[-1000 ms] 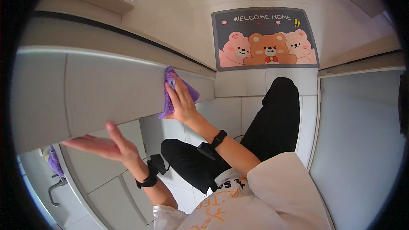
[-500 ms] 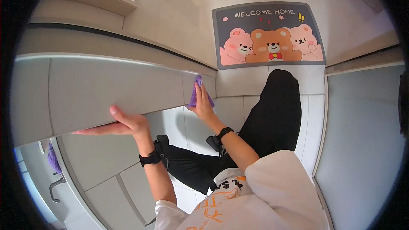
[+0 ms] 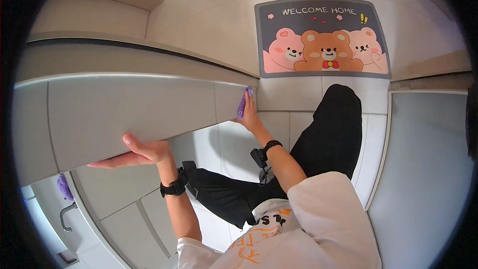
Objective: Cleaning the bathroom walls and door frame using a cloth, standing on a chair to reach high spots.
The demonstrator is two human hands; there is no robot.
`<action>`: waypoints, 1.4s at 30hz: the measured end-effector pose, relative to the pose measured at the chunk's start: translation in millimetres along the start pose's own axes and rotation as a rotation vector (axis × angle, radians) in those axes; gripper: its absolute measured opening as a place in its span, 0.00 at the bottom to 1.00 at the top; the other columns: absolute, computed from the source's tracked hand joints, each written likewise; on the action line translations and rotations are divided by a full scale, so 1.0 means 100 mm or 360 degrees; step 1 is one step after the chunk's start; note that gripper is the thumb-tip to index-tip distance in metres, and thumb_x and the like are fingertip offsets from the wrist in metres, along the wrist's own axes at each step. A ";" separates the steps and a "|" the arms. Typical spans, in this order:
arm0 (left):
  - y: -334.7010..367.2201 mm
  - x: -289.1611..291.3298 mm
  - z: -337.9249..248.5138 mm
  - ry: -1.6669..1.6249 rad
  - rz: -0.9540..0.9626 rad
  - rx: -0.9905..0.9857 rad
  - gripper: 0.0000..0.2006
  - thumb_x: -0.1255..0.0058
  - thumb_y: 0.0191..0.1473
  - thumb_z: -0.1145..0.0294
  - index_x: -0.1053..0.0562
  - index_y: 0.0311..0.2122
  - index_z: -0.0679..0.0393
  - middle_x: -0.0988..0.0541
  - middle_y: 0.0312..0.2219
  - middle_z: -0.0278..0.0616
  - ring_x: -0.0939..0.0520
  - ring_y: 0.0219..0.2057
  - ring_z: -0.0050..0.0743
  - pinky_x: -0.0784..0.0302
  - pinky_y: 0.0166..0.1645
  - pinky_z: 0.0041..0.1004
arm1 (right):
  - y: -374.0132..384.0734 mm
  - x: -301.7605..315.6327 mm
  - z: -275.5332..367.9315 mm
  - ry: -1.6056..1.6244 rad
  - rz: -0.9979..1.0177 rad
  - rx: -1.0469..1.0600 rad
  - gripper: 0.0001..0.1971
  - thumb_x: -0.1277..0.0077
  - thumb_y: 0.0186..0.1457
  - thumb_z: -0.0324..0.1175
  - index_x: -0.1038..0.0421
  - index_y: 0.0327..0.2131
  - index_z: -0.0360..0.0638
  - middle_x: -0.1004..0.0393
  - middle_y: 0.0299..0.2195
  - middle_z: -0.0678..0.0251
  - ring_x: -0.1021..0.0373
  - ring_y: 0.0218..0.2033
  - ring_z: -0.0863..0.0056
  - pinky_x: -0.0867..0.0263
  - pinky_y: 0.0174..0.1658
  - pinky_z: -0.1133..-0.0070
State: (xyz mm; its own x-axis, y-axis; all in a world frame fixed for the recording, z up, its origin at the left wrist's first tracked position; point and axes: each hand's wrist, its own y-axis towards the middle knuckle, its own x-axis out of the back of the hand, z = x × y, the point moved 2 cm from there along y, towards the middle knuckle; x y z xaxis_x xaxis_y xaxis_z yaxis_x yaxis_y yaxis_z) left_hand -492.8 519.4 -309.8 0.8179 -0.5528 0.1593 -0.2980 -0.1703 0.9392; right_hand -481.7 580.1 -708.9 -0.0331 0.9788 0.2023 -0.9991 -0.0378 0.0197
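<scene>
My right hand (image 3: 251, 113) presses a purple cloth (image 3: 242, 105) against the right end of a pale tiled ledge (image 3: 134, 114). The cloth is bunched narrow, partly hidden behind the fingers. At the ledge's near edge, my left hand (image 3: 144, 152) is open. Its thumb lies against the tiled face, while its fingers stretch along the edge, holding nothing. Each wrist wears a black strap with a small black box.
A dark grey mat (image 3: 323, 40) with cartoon bears lies on the floor ahead. On the right stands a frosted panel (image 3: 428, 154). At lower left, a metal handle (image 3: 63, 218) sits below another purple item (image 3: 64, 187). My black-trousered knees are bent underneath.
My right hand and the cloth have slid rightward along the ledge to its end; the cloth now shows narrower. My left hand keeps nearly the same place. The whole view has shifted slightly.
</scene>
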 end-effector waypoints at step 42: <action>-0.03 0.07 0.08 0.0140 -0.0005 -0.0113 0.43 0.53 0.56 0.59 0.65 0.68 0.57 0.70 0.67 0.51 0.64 0.68 0.50 0.66 0.68 0.51 | 0.81 0.28 -0.46 0.1369 -0.0601 -0.1125 0.18 0.59 0.40 0.17 0.33 0.39 0.39 0.33 0.27 0.65 0.34 0.27 0.70 0.37 0.27 0.74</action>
State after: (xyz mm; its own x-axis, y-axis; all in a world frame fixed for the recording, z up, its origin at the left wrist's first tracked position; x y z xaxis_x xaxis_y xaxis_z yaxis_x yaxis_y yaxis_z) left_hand -489.8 509.7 -313.8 0.8597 -0.4782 0.1796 -0.2626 -0.1120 0.9584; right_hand -564.9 613.6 -747.2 0.5315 0.7279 -0.4332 -0.7332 0.1392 -0.6656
